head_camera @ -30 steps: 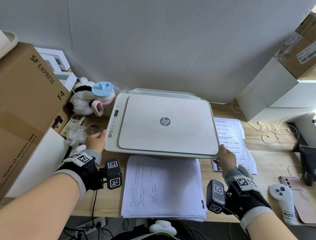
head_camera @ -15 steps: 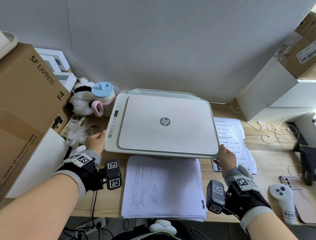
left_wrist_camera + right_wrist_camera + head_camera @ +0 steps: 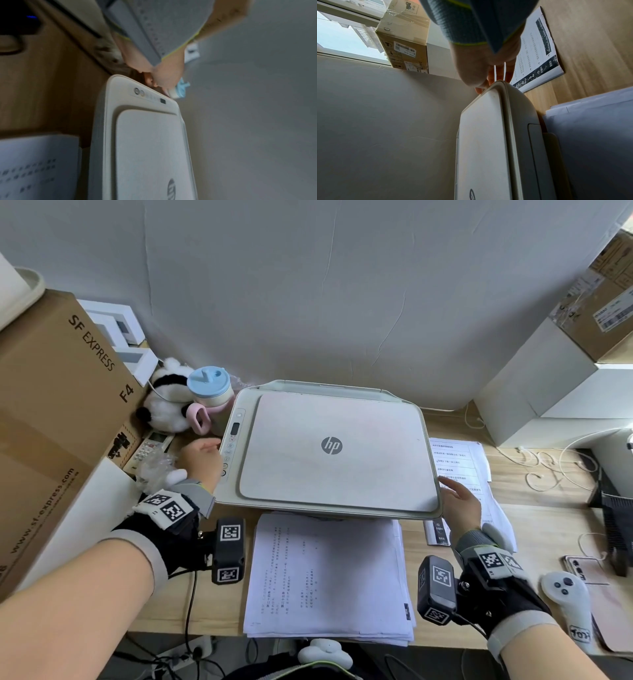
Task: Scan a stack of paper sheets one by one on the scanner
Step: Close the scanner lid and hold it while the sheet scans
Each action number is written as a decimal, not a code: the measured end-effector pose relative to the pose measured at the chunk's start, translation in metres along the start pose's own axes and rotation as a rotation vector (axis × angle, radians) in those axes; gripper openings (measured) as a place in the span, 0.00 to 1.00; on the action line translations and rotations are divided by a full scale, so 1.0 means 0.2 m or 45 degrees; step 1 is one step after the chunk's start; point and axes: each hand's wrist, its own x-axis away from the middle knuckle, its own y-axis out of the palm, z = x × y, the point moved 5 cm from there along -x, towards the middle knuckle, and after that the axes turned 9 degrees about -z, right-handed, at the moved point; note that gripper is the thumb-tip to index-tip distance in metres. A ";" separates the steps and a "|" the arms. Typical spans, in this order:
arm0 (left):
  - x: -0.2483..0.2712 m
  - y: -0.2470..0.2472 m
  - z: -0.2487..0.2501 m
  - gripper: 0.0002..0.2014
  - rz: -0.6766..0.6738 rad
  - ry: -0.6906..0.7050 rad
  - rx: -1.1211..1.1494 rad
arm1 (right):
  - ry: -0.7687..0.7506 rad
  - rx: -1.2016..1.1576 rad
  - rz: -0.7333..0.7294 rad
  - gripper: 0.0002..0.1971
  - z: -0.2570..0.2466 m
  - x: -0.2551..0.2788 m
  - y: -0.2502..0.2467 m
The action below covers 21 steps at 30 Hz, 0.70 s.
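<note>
The scanner, a smooth off-white plastic unit with rounded corners and its flat lid shut, sits between the two hands on the pale wood-grain bench. The left hand hovers at the scanner's control strip with fingers bent toward the small round buttons; the wrist view is blurred, so whether a fingertip touches one is hard to tell, and it holds nothing. The right hand lies spread and relaxed against the scanner's opposite near corner, fingers straight along the rim. Nearer the person than both hands, between the wrists, the stack of paper sheets lies flat, its printed top sheet slightly out of line with those beneath, its far edge tucked under the scanner's front. Just beyond the right hand lie loose printed pages. Past the left hand stand a blue-lidded cup, a fuzzy black-and-white plush toy and a brown cardboard box.
</note>
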 end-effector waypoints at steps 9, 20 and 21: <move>-0.08 0.18 0.05 0.12 -0.374 -0.192 -0.055 | 0.050 -0.177 -0.116 0.11 -0.12 0.04 0.00; -0.19 0.09 0.63 0.14 -0.178 -0.205 1.036 | -0.230 -0.828 -0.394 0.16 -0.74 -0.04 0.07; -0.19 0.08 0.68 0.14 -0.127 -0.198 1.102 | -0.273 -0.830 -0.424 0.16 -0.79 -0.05 0.09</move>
